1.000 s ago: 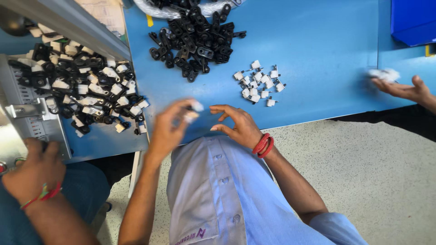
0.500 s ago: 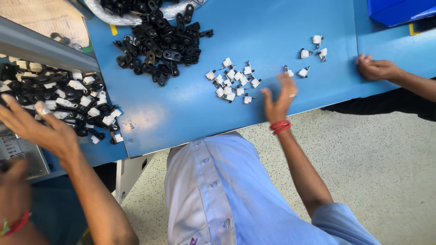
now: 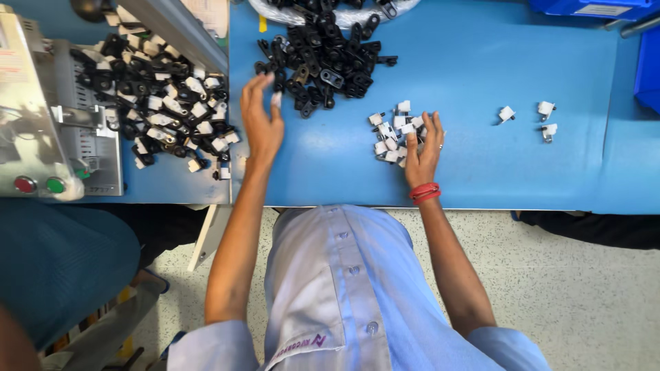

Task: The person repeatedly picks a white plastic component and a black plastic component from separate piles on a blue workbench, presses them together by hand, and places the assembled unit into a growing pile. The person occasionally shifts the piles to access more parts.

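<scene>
Head view: left hand [image 3: 261, 127] pinches a small white piece [image 3: 276, 99] just short of the black clips [image 3: 323, 51]; right hand [image 3: 423, 148], fingers spread, rests on the white parts [image 3: 392, 130]. Loose pinch risks dropping it among them.

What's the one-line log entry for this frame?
left hand: raised by black parts, small white piece at fingertips | right hand: on white clips | table: blue

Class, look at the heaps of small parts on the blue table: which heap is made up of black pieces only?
The heap of black parts at the top middle, just beyond the left hand. The left pile mixes black and white; the cluster under the right hand is mainly white.
</scene>
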